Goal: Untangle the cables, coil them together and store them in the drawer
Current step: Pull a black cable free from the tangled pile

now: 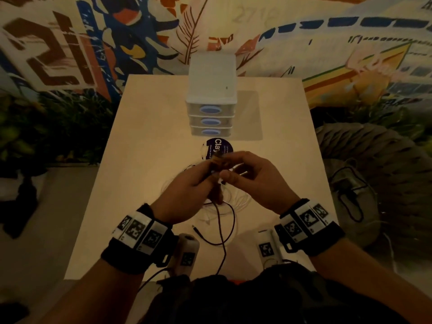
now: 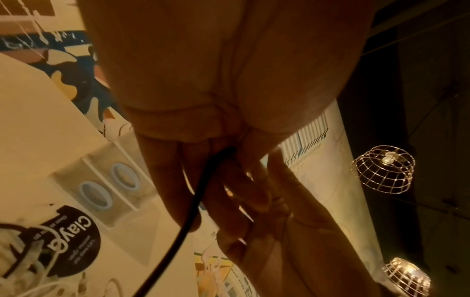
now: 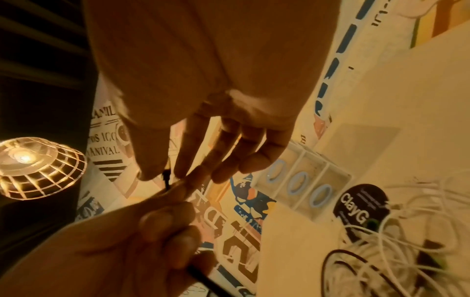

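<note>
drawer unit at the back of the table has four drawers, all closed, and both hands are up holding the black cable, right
Not quite: the drawer unit has three drawers, as the head view shows. The rest holds: all closed, and the left hand and right hand hold the black cable above the table.

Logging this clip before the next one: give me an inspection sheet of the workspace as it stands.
Surface: pale table, dimly lit.
Job's things: drawer unit, all three drawers shut.
Clutter: round dark sticker by the unit.
Grippers: left hand grips the black cable; right hand pinches its end.
Cables: white cables loose, tangled on the table.
Surroundings: mural wall, cage lamp.
</note>
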The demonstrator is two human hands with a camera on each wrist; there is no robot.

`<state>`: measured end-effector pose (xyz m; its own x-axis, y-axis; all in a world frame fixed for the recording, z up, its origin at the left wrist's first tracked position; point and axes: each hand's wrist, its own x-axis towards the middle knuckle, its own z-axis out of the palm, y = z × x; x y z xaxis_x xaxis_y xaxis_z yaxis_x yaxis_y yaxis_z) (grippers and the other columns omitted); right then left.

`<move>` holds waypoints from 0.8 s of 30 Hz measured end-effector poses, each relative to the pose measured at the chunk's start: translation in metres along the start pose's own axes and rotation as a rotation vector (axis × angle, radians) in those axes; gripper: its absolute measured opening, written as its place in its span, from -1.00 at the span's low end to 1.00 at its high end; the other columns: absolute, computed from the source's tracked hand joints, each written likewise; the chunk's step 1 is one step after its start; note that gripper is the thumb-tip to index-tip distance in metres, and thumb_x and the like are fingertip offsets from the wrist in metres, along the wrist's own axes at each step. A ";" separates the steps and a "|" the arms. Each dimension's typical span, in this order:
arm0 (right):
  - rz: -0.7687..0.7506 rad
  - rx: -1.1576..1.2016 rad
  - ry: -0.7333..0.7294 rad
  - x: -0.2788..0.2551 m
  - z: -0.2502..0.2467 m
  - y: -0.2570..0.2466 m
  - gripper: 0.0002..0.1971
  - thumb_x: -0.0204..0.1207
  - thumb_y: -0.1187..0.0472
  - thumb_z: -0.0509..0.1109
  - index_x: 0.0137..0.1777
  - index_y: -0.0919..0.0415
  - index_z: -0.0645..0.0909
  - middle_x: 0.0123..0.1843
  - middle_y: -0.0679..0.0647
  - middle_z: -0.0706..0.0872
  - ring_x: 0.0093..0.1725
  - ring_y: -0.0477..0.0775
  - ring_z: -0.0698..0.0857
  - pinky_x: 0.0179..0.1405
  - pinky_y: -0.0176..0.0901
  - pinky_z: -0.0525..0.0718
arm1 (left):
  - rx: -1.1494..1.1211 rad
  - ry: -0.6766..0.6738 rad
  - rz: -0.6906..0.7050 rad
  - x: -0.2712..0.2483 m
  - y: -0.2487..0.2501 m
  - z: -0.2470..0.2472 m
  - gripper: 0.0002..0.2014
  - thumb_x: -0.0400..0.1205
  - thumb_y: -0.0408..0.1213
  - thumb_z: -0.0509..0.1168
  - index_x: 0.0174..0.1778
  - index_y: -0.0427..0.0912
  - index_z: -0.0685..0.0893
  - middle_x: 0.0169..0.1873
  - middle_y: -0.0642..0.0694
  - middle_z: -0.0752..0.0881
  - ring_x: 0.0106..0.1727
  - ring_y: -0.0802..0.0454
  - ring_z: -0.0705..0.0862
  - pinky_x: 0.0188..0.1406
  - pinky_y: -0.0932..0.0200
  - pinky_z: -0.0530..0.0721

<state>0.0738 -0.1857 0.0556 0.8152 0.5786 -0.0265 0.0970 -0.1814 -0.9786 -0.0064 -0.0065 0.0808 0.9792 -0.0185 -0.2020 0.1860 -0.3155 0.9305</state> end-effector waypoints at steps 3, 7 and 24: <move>0.108 -0.160 0.053 0.015 0.001 0.033 -0.85 0.66 0.00 0.44 0.17 -0.07 0.72 -0.06 -0.07 0.79 -0.21 -0.10 0.78 -0.10 -0.15 0.74 | -0.122 0.141 -0.061 0.003 -0.015 -0.011 -0.73 0.83 -0.39 0.08 0.13 -0.12 0.71 -0.45 -0.07 0.60 -0.38 -0.09 0.61 -0.15 -0.24 0.72; 0.272 -0.459 -0.072 0.042 0.011 0.085 -0.83 0.66 -0.04 0.39 0.16 -0.06 0.70 -0.02 -0.11 0.80 -0.16 -0.15 0.73 0.08 0.03 0.74 | -0.176 0.237 -0.149 0.007 -0.033 -0.030 -0.75 0.83 -0.38 0.08 0.07 -0.18 0.69 -0.54 -0.03 0.41 -0.44 -0.09 0.39 -0.14 -0.50 0.66; 0.289 -0.523 -0.022 0.074 0.053 0.077 -0.90 0.66 -0.06 0.39 0.10 -0.14 0.68 -0.15 -0.15 0.84 -0.21 -0.17 0.81 0.02 0.03 0.78 | -0.080 0.126 -0.240 0.038 -0.095 -0.070 -0.78 0.84 -0.17 0.13 0.16 -0.11 0.67 -0.43 0.01 0.53 -0.49 0.09 0.55 -0.27 -0.02 0.77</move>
<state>0.1114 -0.1145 -0.0323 0.8392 0.4627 -0.2858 0.1463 -0.6982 -0.7008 0.0186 0.0897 0.0059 0.9077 0.1672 -0.3849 0.4149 -0.2202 0.8828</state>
